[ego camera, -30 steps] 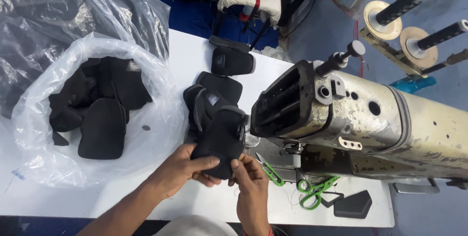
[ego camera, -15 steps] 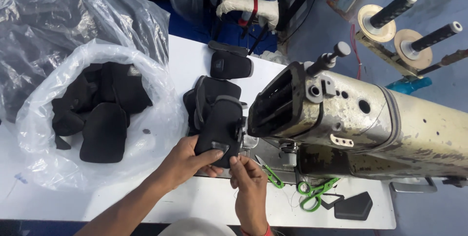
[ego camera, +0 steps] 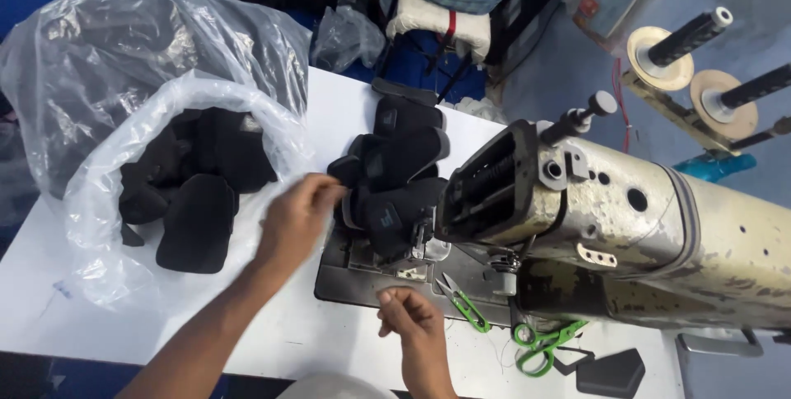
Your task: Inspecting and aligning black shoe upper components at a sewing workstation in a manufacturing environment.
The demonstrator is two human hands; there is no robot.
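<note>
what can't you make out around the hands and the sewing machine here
All in the head view:
- The needle area is hidden behind the black padded piece and the sewing machine head.
- Left hand: its fingers touch the piece, but whether they grip it is unclear.
- Right hand: its curled fingers hide anything it may hold.
- The machine's right end is cut off by the frame edge.
- Contents of the clear plastic bag blur together.

A clear plastic bag (ego camera: 107, 226) of black padded pieces (ego camera: 198, 222) is seen just left of the left hand's fingers (ego camera: 325, 189); a second clear bag (ego camera: 140, 53) lies beyond.
</note>
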